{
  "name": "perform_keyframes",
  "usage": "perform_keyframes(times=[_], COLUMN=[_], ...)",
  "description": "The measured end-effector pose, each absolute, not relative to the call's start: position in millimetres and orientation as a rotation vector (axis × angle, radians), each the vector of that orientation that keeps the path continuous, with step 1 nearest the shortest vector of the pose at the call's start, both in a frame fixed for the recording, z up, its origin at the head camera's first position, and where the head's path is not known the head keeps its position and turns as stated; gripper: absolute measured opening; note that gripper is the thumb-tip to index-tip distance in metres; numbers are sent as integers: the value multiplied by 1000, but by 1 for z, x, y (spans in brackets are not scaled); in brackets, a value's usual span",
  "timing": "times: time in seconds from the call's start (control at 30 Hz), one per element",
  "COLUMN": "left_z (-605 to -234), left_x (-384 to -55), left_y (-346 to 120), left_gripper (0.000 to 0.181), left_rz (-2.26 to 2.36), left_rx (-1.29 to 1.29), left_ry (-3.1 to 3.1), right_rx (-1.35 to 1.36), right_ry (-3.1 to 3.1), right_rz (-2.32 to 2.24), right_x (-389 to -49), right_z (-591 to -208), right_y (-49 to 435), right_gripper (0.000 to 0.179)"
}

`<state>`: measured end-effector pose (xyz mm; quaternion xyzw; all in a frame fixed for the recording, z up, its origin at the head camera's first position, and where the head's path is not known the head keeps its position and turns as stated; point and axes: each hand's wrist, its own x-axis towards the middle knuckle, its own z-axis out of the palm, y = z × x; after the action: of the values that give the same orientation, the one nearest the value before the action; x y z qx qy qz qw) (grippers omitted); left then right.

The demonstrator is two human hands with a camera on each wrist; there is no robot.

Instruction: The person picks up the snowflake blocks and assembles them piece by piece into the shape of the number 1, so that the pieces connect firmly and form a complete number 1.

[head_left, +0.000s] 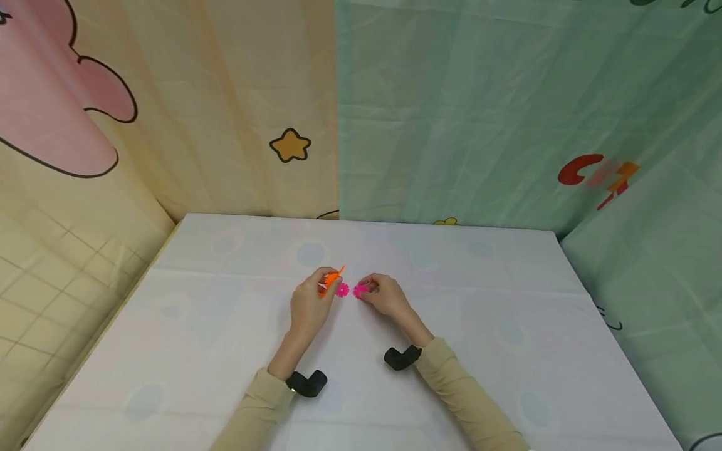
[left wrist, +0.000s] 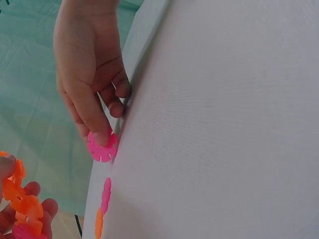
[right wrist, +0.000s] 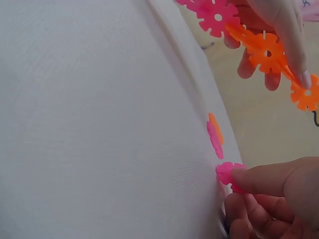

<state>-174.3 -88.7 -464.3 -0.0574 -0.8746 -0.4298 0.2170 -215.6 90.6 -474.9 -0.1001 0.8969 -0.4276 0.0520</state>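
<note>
- Left hand [head_left: 311,305] grips orange-and-pink notched plastic disc chain [right wrist: 260,56]
- Right hand [head_left: 389,296] pinches pink notched plastic disc [left wrist: 101,154]
- Left of it: flat pink plastic disc [left wrist: 106,196], orange plastic disc [left wrist: 98,224]

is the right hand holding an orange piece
No, in the left wrist view the right hand pinches a pink notched disc.

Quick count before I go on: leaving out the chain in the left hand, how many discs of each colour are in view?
Pink: 2 (the held disc in the right hand, the pink table disc)
Orange: 1 (the orange table disc)
Total: 3
</note>
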Motion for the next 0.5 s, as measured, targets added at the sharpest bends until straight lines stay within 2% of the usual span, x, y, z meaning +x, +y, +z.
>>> perform_keyframes(times=[0.27, 0.5], left_z=[-465, -461], left_x=[-176, -177], left_y=[-86, -82], left_gripper=[22, 25], left_rz=[-1198, -1195], left_rx=[-185, -197], left_ry=[-2392, -2414], right_rx=[-357, -304], right_ry=[2768, 2759], right_rz=[-1356, -1453], right_x=[-215, -217], right_z=[-474, -469], right_y=[96, 101], right_gripper=[12, 15])
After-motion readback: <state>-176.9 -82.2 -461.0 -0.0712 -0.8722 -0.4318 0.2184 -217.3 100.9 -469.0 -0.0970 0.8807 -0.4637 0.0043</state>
